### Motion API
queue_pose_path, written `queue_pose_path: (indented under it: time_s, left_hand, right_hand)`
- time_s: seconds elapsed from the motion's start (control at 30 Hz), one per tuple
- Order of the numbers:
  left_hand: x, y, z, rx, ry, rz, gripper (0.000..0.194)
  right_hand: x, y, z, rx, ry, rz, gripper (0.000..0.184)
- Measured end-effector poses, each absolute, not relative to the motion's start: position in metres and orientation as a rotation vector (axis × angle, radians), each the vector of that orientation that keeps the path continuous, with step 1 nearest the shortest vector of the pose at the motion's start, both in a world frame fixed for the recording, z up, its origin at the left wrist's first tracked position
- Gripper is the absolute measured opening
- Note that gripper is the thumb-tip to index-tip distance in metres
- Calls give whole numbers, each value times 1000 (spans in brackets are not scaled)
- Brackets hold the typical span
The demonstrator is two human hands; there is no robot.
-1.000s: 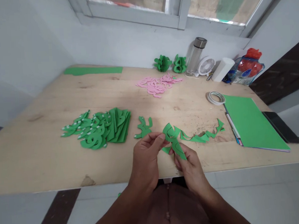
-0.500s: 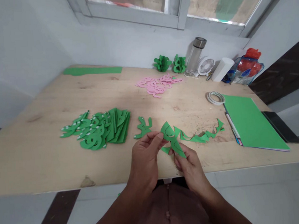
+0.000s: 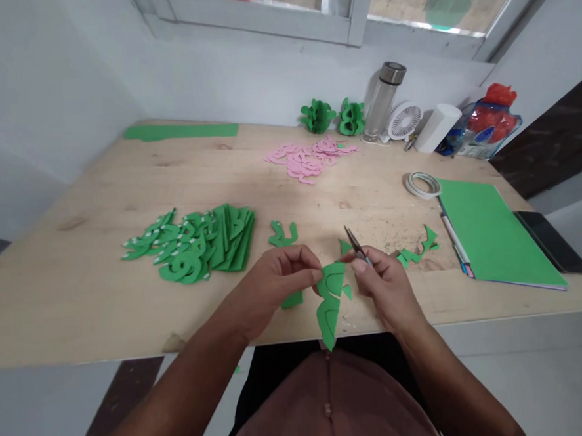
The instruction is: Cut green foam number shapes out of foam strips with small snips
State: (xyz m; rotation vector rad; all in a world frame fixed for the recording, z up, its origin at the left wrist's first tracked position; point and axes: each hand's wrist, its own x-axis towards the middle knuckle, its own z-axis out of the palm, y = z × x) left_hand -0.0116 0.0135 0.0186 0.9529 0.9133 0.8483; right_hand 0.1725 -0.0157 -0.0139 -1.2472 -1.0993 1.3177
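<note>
My left hand (image 3: 285, 276) pinches the top of a green paper piece (image 3: 330, 308) with curved pencil lines on it. The piece hangs point down over the table's front edge. In my right hand (image 3: 386, 281) is a pair of scissors (image 3: 355, 242), its dark blades pointing up and away from me; the handles are hidden by the fingers. The blades are apart from the paper. Small green scraps (image 3: 345, 246) lie by the hands. A curly green cutout (image 3: 283, 234) rests just beyond my left hand, with more green paper partly hidden below the hand.
Left stands a heap of green cutouts (image 3: 187, 247); pink cutouts (image 3: 307, 159) lie farther back. At right are tape rolls (image 3: 423, 185), green sheets (image 3: 502, 235), pens (image 3: 454, 237) and a dark flat device (image 3: 553, 241). A glass bottle (image 3: 383, 104) and small fan (image 3: 405, 120) stand by the wall.
The paper piece has turned point down and is now in my left hand alone. My right hand has moved away from it and shows scissors. Some scraps at centre right are no longer visible.
</note>
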Motion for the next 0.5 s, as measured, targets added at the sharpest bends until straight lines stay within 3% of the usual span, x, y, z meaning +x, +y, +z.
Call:
queue_pose_path:
  time_s: [0.13,0.27,0.43,0.5]
  left_hand:
    - [-15,18,24,1075,913,722,10]
    - [-16,19,15,1017,962,864,11]
    - [-7,-1,-1,737,1001,979,49]
    - [3,-12,-6,581,1002,999,52]
  right_hand:
    - [166,-10,-7,-1259,-1171,1373,23]
    - [158,-12,-11,-1246,-934,1290,26]
    - [145,-10,-14,-1121,-571,1163,31]
    - [140,-9,-14,-1079,-516,1152,33]
